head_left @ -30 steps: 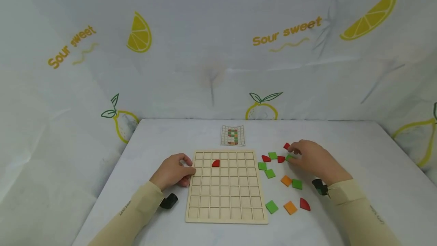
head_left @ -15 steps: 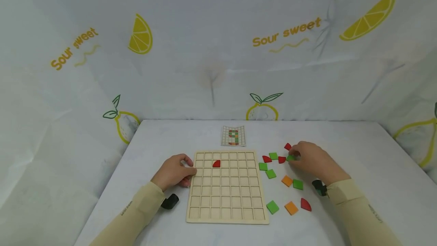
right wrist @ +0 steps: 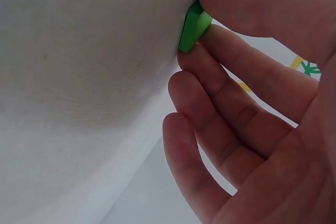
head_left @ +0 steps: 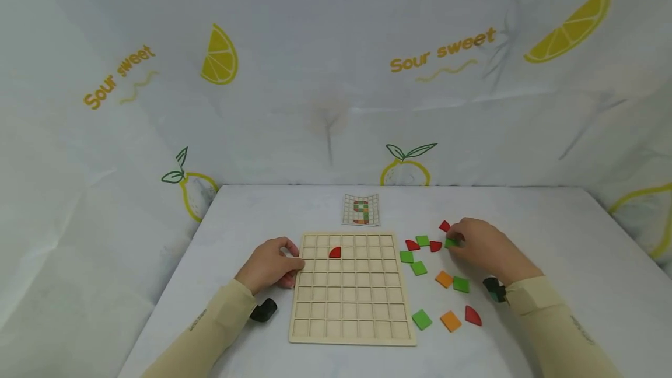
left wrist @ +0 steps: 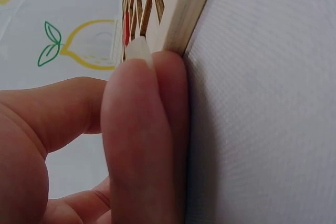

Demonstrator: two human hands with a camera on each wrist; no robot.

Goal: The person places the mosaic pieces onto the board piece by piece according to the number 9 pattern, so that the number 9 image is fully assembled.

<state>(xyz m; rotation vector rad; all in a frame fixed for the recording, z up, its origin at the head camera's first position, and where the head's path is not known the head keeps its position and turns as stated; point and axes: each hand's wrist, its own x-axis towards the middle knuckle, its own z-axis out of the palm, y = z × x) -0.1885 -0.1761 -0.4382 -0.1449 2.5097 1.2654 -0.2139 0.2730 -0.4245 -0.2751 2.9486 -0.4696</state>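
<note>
A pale wooden grid board (head_left: 348, 299) lies on the table with one red quarter-round tile (head_left: 335, 252) in a cell of its second row. My left hand (head_left: 270, 264) holds the board's left edge; in the left wrist view the thumb (left wrist: 135, 114) overlaps the rim and a finger behind it meets the side. To the right of the board, my right hand (head_left: 480, 248) pinches a green square tile (right wrist: 195, 27) between thumb and fingertips. That tile stands tilted at the white tabletop in the right wrist view. Just beyond those fingertips lies a red tile (head_left: 444, 226).
Behind the board lies a small pattern card (head_left: 361, 210) with a coloured grid figure. Loose tiles are scattered right of the board, among them a green square (head_left: 422, 319), an orange square (head_left: 450, 321) and a red quarter-round (head_left: 473, 315). A printed white cloth hangs behind the table.
The fingers of my right hand have closed in on the green tile and now pinch it. My left hand has stayed at the board's edge. The whole view has shifted slightly.
</note>
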